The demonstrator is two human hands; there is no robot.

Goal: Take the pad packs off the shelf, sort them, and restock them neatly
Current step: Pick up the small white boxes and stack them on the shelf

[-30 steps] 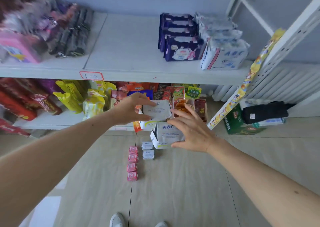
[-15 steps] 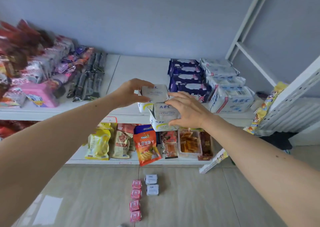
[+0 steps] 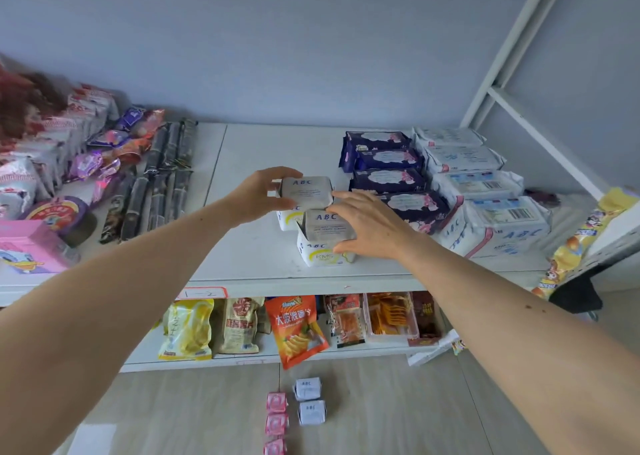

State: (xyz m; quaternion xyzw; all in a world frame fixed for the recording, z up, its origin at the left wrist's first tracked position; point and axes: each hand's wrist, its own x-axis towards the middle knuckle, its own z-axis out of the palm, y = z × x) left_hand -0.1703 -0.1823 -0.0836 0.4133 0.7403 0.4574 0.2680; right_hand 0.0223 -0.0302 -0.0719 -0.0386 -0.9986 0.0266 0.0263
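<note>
Two white ABC pad packs sit on the white upper shelf (image 3: 249, 260) near its front edge. My left hand (image 3: 263, 194) grips the rear pack (image 3: 306, 193). My right hand (image 3: 367, 226) holds the front pack (image 3: 323, 238) from its right side. To their right stand a row of dark blue pad packs (image 3: 388, 177) and a row of larger white ABC packs (image 3: 485, 205). On the floor below lie two small white packs (image 3: 310, 401) and a column of small pink packs (image 3: 276, 420).
Snack bags and dark wrapped bars (image 3: 159, 177) crowd the shelf's left part, with a pink box (image 3: 27, 250) at the front left. The lower shelf holds chip and snack bags (image 3: 294, 326). A white shelf frame (image 3: 512, 56) rises at right.
Both hands have lifted the two white packs from low near the floor up to the upper shelf and set them down beside the dark blue packs.
</note>
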